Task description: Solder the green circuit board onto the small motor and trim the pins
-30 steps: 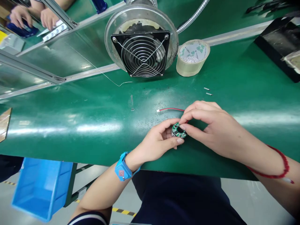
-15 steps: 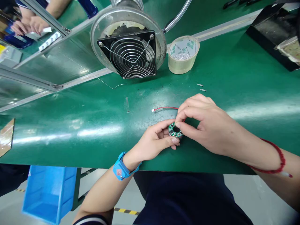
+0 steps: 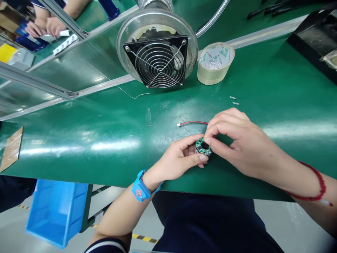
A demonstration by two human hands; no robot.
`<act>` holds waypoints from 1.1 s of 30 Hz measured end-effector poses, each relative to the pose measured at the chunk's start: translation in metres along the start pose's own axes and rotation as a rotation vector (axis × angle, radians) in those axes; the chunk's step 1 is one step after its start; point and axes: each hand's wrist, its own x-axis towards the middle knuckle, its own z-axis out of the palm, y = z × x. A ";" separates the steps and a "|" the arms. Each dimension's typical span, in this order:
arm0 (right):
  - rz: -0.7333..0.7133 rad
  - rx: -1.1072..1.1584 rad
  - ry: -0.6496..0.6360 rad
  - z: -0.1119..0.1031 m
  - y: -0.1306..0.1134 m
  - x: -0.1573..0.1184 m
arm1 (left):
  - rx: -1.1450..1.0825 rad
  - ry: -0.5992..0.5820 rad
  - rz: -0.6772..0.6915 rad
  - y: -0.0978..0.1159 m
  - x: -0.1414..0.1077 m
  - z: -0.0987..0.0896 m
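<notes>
My left hand (image 3: 181, 156), with a blue strap at the wrist, grips a small round green circuit board (image 3: 201, 149) by its side, thumb at the near edge. The board has a dark hole in its middle. Over its right edge, my right hand (image 3: 234, 138) has thumb and forefinger pinched together; whatever lies between those fingertips is too small to make out. A red and black cable (image 3: 193, 122) with a white plug runs out to the left from beneath my right fingers.
A fan with a wire guard (image 3: 160, 70) stands beyond my hands, beside a tape roll (image 3: 214, 66). Two tiny strips lie right of centre. A black tray (image 3: 313, 45) is at far right, a blue bin (image 3: 55, 211) at lower left. Another person's hands (image 3: 44, 30) are at upper left.
The view has shifted, so most things appear slightly farther right. Both hands keep nearly the same hold and pose around the board.
</notes>
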 end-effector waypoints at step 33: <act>-0.004 0.005 -0.028 0.001 -0.001 -0.003 | 0.023 -0.004 0.075 -0.004 -0.003 -0.003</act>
